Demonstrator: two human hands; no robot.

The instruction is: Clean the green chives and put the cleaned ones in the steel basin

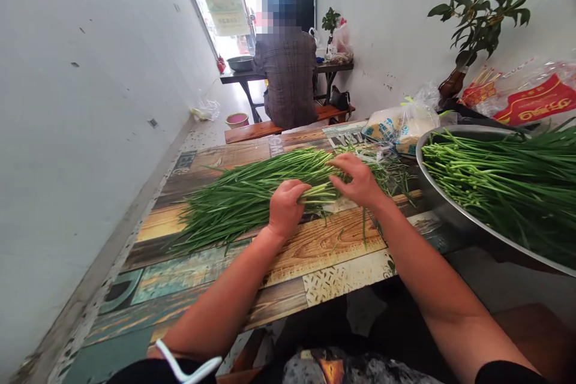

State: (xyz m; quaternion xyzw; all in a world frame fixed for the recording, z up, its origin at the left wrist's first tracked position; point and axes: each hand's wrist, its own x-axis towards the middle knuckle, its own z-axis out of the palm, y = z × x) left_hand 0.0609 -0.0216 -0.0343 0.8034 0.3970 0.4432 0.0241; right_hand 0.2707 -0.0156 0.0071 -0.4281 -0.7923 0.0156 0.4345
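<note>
A wide pile of garlic chives (pixel 243 192) lies across the table, leaves to the left and pale stem ends to the right. My left hand (pixel 287 207) is closed round a small bunch at the near side of the pile, and its pale stems (pixel 320 193) stick out to the right. Just beyond those stem ends is my right hand (pixel 356 181), thumb and fingers curved and apart, with nothing visible held between them. Loose trimmed scraps (pixel 391 177) are scattered behind and to the right of it.
A large metal basin (pixel 443 195) full of chives stands at the right. Behind it are plastic bags (pixel 400 126), a potted plant (pixel 479 24) and red packaging (pixel 535 99). Another person (pixel 290 78) sits at a far table (pixel 243 77), back turned. A wall runs along the left.
</note>
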